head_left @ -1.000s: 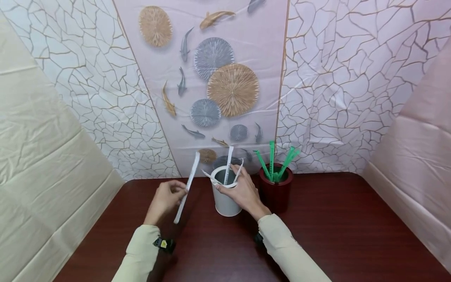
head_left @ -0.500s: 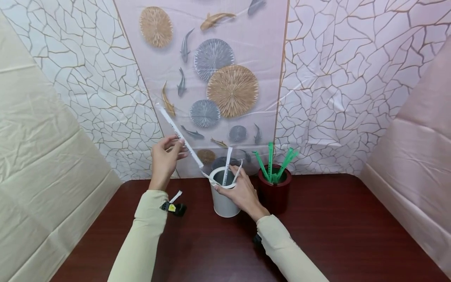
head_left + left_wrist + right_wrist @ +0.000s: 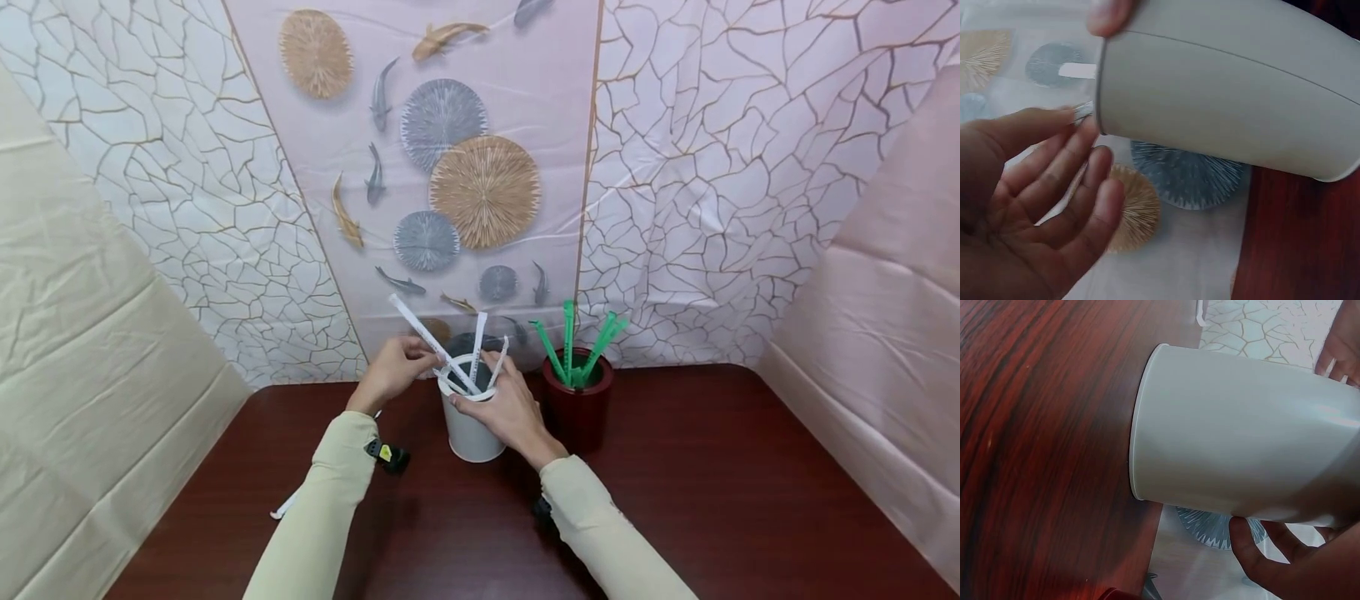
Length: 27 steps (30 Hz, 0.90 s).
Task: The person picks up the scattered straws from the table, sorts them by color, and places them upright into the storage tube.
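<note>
In the head view my left hand [image 3: 396,368] pinches a white paper-wrapped straw [image 3: 417,325] between thumb and fingers. The straw slants, its lower end inside the mouth of a light grey cup [image 3: 471,435] with a white rim. My right hand [image 3: 514,410] grips that cup near its rim from the right side. Other white wrapped straws [image 3: 477,343] lean inside the cup. In the left wrist view, the left hand [image 3: 1041,187] is beside the cup's rim, its other fingers loosely extended. The right wrist view shows right-hand fingers [image 3: 1247,550] against the cup's side.
A dark red cup [image 3: 576,412] holding several green wrapped straws [image 3: 568,337] stands just right of the grey cup. Another white straw [image 3: 285,505] lies on the dark wood table [image 3: 720,467], partly hidden beneath the left forearm. A patterned cloth [image 3: 480,275] hangs behind the table.
My left hand has lifted the straw, turned it over to the right and brought its lower end into the grey cup. The right hand keeps its hold on the cup.
</note>
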Available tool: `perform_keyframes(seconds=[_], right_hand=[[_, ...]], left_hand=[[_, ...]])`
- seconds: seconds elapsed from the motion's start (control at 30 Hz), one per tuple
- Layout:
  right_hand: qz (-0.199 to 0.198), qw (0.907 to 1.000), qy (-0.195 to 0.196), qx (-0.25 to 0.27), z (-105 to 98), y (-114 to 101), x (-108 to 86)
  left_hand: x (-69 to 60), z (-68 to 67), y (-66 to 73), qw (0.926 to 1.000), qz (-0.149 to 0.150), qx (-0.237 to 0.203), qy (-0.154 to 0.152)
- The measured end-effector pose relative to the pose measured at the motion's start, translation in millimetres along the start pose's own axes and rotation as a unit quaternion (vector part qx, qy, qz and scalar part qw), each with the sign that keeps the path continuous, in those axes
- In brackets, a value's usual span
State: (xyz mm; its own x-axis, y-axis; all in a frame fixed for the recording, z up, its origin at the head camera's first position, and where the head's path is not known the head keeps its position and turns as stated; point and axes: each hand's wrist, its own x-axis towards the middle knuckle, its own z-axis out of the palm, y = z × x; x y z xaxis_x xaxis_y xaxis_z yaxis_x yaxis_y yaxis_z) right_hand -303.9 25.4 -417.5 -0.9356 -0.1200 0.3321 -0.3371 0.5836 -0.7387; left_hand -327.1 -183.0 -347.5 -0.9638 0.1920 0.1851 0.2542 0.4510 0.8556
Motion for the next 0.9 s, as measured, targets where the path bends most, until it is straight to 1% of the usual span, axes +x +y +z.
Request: perform_keyframes(seconds=[0.07, 0.13, 0.2, 0.27, 0.33, 0.37, 0.43, 0.5, 0.57, 0.63, 0.77, 0.83, 0.9], right_hand=[[0.001, 1.0000, 0.001, -0.001, 0, 0, 1.0], [0.001, 1.0000, 0.002, 0.000, 0, -1, 1.6], [0.002, 1.0000, 0.003, 0.001, 0, -2, 1.4], [0.002, 1.0000, 0.003, 0.004, 0, -2, 1.0], [0.003, 1.0000, 0.004, 0.006, 0, -1, 0.4], [0.002, 1.0000, 0.004, 0.006, 0, -1, 0.2], [0.000, 1.0000, 0.004, 0.005, 0, -1, 0.0], [-0.001, 1.0000, 0.003, 0.004, 1, -1, -0.2], [-0.001, 1.0000, 0.003, 0.003, 1, -1, -0.2], [0.002, 1.0000, 0.003, 0.002, 1, 0, -0.1], [0.007, 1.0000, 0.000, 0.000, 1, 0, -0.3], [0.005, 1.0000, -0.001, 0.000, 0, 0, -0.7], [0.003, 1.0000, 0.000, 0.001, -1, 0, -0.9]], left_hand=[[-0.8, 0.3, 0.2, 0.9994, -0.005, 0.017, -0.030], [-1.0, -0.8, 1.4, 0.9979, -0.003, 0.043, -0.049], [0.1, -1.4, 2.5, 0.9951, 0.008, 0.077, -0.061], [1.7, -0.6, 3.9, 0.9913, 0.029, 0.104, -0.076], [3.0, 0.5, 4.9, 0.9888, 0.042, 0.117, -0.082], [3.3, 1.2, 5.6, 0.9891, 0.042, 0.114, -0.083], [3.3, 2.2, 6.0, 0.9933, 0.026, 0.086, -0.073], [1.7, 1.7, 5.6, 0.9974, 0.001, 0.054, -0.048], [-0.6, -0.7, 4.5, 0.9992, -0.018, 0.027, -0.023], [-4.2, -5.1, 3.2, 0.9996, -0.025, 0.011, -0.004], [-15.6, -19.5, -1.1, 0.9997, -0.018, 0.004, 0.016], [-22.9, -29.2, -4.6, 0.9994, -0.018, 0.014, 0.026], [-30.0, -39.8, -9.5, 0.9988, -0.025, 0.024, 0.033]])
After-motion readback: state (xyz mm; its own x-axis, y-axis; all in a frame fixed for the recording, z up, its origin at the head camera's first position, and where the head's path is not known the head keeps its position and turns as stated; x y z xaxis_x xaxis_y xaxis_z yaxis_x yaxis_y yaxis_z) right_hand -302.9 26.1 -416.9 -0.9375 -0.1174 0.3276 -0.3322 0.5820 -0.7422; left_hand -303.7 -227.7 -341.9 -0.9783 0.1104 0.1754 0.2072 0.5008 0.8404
